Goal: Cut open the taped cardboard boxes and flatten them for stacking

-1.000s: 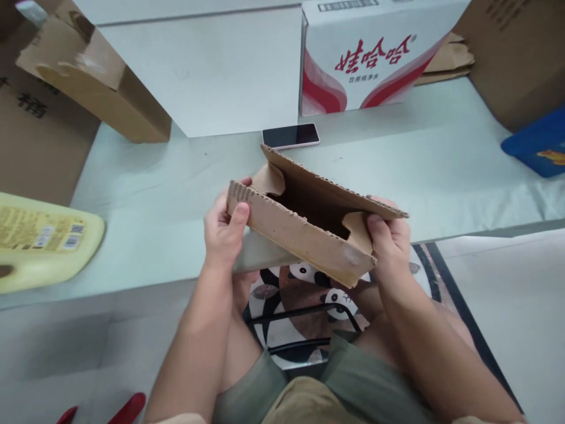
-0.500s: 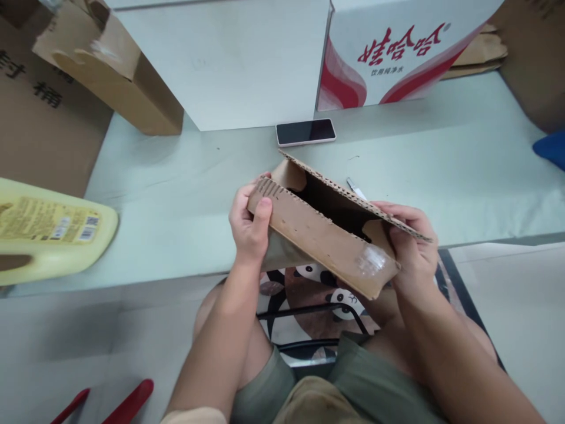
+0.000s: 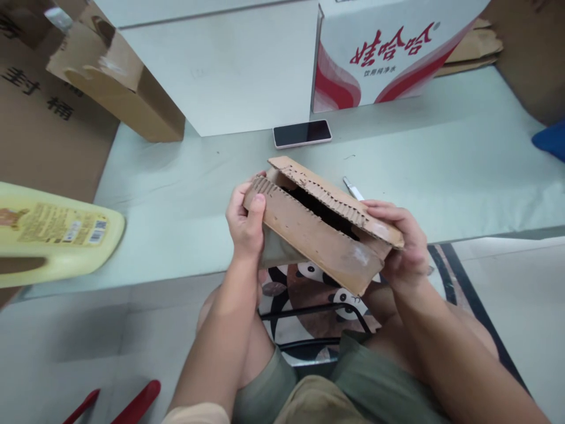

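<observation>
Both hands hold a small brown cardboard box [image 3: 313, 235], tilted above the near edge of the table. My left hand [image 3: 247, 218] grips its left end, thumb on the front panel. At the other end my right hand [image 3: 406, 241] is closed around the box and its back flap [image 3: 335, 197]. A narrow dark gap shows between the flap and the front panel, with torn corrugated edges along it. Clear tape shines near the front panel's right end. Just behind the box lies a pen-like craft knife [image 3: 353, 188], partly hidden by it.
A phone [image 3: 302, 134] lies in front of a large white box [image 3: 220, 76] and a red-and-white carton [image 3: 388, 59]. To the left stand a brown carton [image 3: 154, 106] and a yellow bottle [image 3: 88, 235]. A blue object [image 3: 551, 141] is at the right edge of the table [image 3: 463, 147].
The box's back flap has swung inward toward the front panel, narrowing the opening. My right hand has moved slightly left with it. My left hand keeps its grip.
</observation>
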Action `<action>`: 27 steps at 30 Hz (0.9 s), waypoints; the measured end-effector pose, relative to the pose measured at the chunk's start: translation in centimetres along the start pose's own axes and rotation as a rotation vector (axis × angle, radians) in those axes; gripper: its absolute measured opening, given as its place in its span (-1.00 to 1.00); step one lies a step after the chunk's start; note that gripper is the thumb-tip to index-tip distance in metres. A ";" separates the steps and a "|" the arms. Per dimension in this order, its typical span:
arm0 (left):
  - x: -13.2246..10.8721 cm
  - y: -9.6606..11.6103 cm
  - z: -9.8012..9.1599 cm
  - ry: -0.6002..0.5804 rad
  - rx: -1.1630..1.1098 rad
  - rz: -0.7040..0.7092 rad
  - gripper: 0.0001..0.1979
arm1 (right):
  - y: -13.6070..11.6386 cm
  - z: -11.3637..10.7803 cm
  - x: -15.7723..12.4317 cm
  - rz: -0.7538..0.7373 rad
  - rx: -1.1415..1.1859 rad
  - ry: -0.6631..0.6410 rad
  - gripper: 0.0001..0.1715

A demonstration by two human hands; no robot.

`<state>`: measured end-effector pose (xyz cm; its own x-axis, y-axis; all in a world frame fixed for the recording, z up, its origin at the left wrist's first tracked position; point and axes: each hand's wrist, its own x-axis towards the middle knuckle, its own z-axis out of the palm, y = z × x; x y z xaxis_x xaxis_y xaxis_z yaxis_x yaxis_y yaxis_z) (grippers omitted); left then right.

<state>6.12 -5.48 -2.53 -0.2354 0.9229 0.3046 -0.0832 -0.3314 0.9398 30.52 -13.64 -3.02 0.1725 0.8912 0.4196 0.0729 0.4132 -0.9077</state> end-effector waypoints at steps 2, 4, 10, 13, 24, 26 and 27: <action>0.1 -0.3 -0.1 0.005 -0.009 0.012 -0.60 | -0.3 0.2 0.0 0.015 0.007 0.015 -0.39; 0.3 -0.6 -0.2 0.001 0.002 0.035 -0.58 | -0.6 0.4 0.0 0.038 -0.015 0.020 -0.57; 0.7 -1.5 -0.7 -0.048 0.095 0.052 -0.51 | -0.8 0.3 0.0 0.026 -0.032 -0.017 -0.70; 1.1 -1.4 -1.1 -0.073 0.146 0.112 -0.50 | -0.8 0.2 -0.1 0.022 -0.055 -0.031 -0.72; 2.9 2.7 -3.0 -0.428 0.619 0.435 -0.67 | -1.1 0.6 -0.5 0.050 0.000 -0.155 -0.46; 2.8 2.8 -3.6 -0.417 0.599 0.398 -0.68 | -1.0 0.5 -0.6 0.072 0.035 -0.225 -0.36; 2.8 2.7 -4.0 -0.385 0.575 0.371 -0.69 | -0.9 0.4 -0.7 0.081 0.054 -0.245 -0.32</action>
<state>1.36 -4.59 0.28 0.2116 0.8098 0.5472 0.4742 -0.5747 0.6670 29.93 -14.54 -2.54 -0.0678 0.9378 0.3404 0.0153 0.3422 -0.9395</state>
